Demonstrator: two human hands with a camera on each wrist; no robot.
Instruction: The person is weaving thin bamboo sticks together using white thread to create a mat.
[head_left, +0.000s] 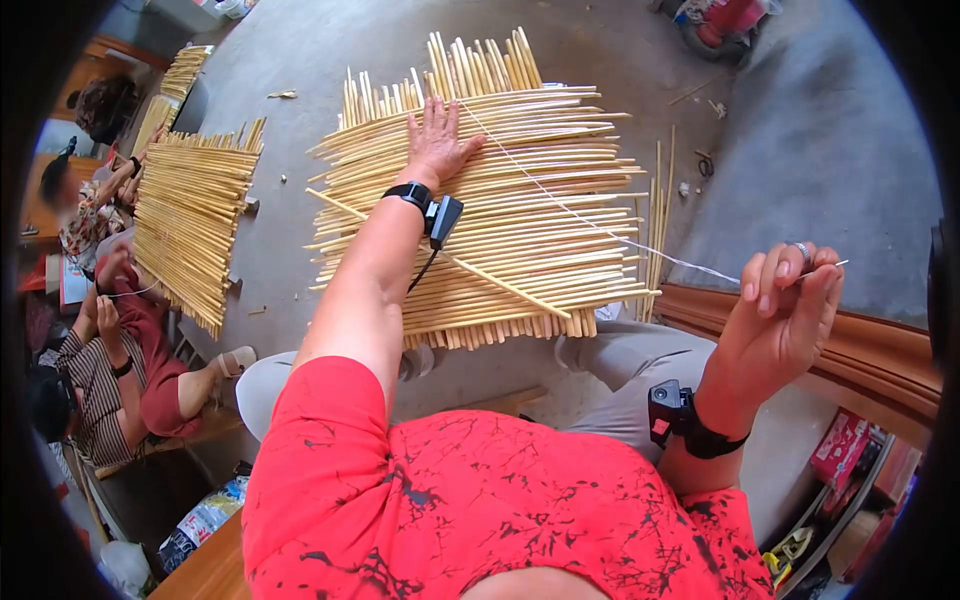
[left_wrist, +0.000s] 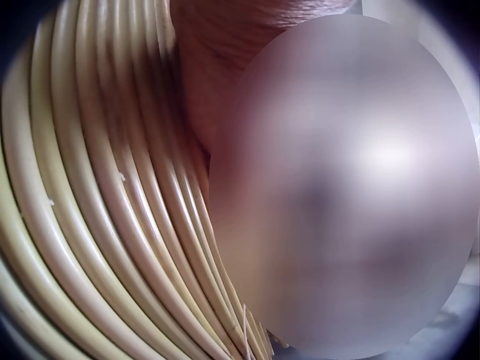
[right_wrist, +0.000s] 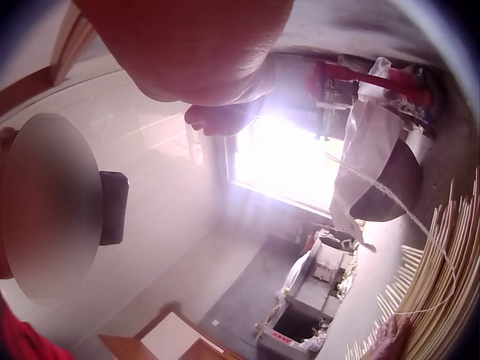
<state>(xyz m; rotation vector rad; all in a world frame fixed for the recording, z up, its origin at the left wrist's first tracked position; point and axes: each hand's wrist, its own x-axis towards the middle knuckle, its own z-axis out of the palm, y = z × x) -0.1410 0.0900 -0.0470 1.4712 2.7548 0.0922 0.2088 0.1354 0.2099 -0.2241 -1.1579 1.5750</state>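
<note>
Grey floor (head_left: pixel 310 60), mat of sticks (head_left: pixel 500 240) beneath spread left hand (head_left: pixel 438 140), needle (head_left: pixel 842 263) with white thread (head_left: pixel 690 264) pinched in raised right hand (head_left: pixel 785 310)

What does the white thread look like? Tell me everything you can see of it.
The white thread is thin and looks twisted, perhaps cotton. It runs in one bowed strand from the curled fingers of the right hand, over the yellow stalks, to a spot near the fingertips of the left hand. The right hand holds its near end raised; whether it rests on the stalks along the way is unclear.
</note>
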